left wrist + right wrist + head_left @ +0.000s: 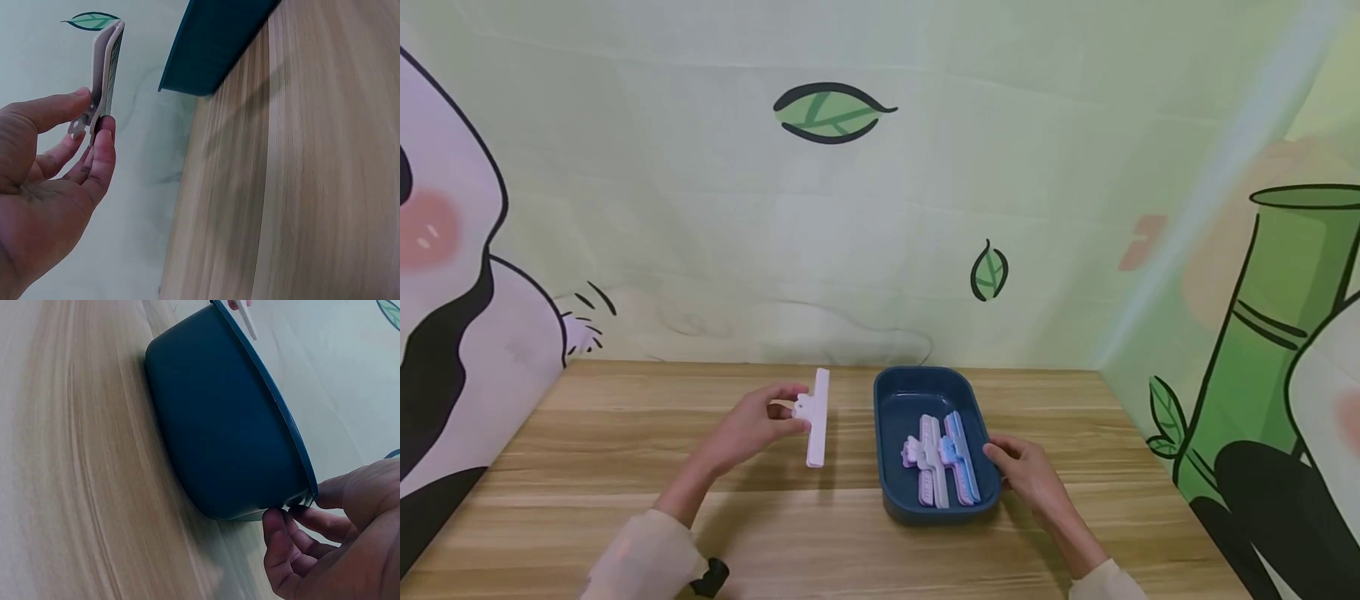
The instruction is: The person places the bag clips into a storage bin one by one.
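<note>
Thumb and fingers of my left hand pinch a pale clip by its handle, its long bar upright in the head view. In the left wrist view the clip shows from its end, held above the table. A dark blue bin stands to the right of it. Inside lie several long clips, white, pink and blue. My right hand holds the bin's right rim, thumb on top and fingers beneath, against the outer wall in the right wrist view.
The wooden table ends at a pale green backdrop printed with leaves and pandas. A black object sits by the left sleeve.
</note>
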### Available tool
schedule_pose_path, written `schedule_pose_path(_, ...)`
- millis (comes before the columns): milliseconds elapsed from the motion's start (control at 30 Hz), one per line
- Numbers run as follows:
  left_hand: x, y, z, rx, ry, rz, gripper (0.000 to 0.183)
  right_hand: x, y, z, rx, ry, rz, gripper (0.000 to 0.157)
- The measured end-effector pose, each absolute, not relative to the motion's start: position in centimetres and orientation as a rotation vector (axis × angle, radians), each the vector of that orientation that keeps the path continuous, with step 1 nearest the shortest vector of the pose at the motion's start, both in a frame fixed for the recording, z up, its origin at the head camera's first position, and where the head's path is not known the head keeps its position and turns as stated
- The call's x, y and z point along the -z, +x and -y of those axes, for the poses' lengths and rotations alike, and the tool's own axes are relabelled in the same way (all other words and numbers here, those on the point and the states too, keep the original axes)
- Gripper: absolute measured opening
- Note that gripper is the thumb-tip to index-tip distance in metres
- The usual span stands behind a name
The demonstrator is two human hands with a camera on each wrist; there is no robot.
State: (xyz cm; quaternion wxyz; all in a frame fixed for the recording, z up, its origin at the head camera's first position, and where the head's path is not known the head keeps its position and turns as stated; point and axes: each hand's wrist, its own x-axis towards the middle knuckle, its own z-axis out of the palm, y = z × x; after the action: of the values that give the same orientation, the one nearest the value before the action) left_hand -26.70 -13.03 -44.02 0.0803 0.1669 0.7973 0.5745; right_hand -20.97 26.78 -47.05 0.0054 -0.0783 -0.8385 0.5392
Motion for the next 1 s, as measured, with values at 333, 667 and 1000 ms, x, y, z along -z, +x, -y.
schedule_pose_path(333,44.0,-26.7,11.0,-1.728,0.555,-2.353,0.049,47.0,-21.0,-26.8,-1.663,-0.242,2.651,0.034)
schedule_pose_path(667,44.1,-26.6,8.7,-1.758,0.576,-2.310,0.051,46.9,-21.0,-26.8,-1.661,-0.231,2.658,0.035)
schedule_pose_path(1000,44.1,-26.4,6.5,-1.742,0.576,-2.308,0.050,47.0,-21.0,-26.9,-1.655,-0.231,2.666,0.034)
